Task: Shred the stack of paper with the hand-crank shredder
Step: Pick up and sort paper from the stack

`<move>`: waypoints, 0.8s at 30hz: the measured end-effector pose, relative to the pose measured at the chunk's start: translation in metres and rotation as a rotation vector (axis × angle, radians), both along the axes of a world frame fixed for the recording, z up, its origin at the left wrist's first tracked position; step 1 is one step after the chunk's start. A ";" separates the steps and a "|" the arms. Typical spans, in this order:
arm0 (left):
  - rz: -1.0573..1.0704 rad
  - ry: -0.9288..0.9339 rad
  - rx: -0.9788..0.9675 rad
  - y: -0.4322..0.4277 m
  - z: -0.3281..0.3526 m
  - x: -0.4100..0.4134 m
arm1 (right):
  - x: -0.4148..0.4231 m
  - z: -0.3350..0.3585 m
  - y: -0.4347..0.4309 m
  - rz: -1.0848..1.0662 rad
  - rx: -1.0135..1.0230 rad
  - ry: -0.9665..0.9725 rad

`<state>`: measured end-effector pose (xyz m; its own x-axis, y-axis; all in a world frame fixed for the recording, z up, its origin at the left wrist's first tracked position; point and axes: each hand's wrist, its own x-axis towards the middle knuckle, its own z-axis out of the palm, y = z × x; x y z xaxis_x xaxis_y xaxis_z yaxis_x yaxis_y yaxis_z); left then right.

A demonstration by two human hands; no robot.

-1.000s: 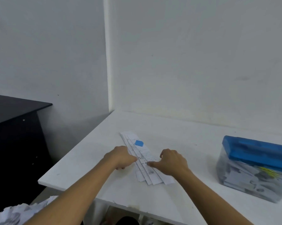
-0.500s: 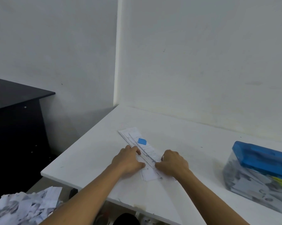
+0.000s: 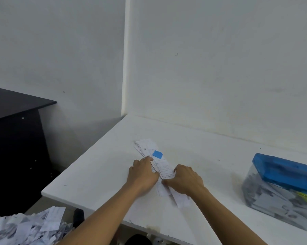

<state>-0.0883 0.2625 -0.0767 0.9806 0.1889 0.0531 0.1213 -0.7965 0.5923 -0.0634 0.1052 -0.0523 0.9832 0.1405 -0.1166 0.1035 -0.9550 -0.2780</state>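
A narrow stack of paper (image 3: 162, 167), printed and marked with a small blue sticker (image 3: 157, 154), lies slantwise on the white table (image 3: 103, 167). My left hand (image 3: 143, 175) holds the stack's left edge with curled fingers, its thumb on top of the sheets. My right hand (image 3: 185, 180) grips the right edge, thumb pointing across the paper. The near end of the stack pokes out below both hands. The hand-crank shredder (image 3: 281, 188), a clear bin of shreds under a blue lid, stands apart at the right; its crank is not visible.
White walls meet in a corner behind the table. A black desk (image 3: 16, 121) stands to the left across a gap. A heap of shredded paper (image 3: 25, 227) lies low at the bottom left, below the table's front edge.
Both hands have closed in on the stack's sides and slid slightly up along it. The fanned sheets now lie tighter together. The view has shifted a little.
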 end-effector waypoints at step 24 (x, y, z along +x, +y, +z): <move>0.156 0.119 -0.473 -0.022 0.034 0.006 | 0.002 0.008 0.025 -0.119 0.220 0.191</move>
<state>-0.0827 0.2405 -0.0429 0.9327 0.3101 -0.1840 0.3062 -0.4115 0.8584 -0.0617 0.1298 -0.0443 0.9575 0.0682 -0.2802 -0.0793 -0.8720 -0.4830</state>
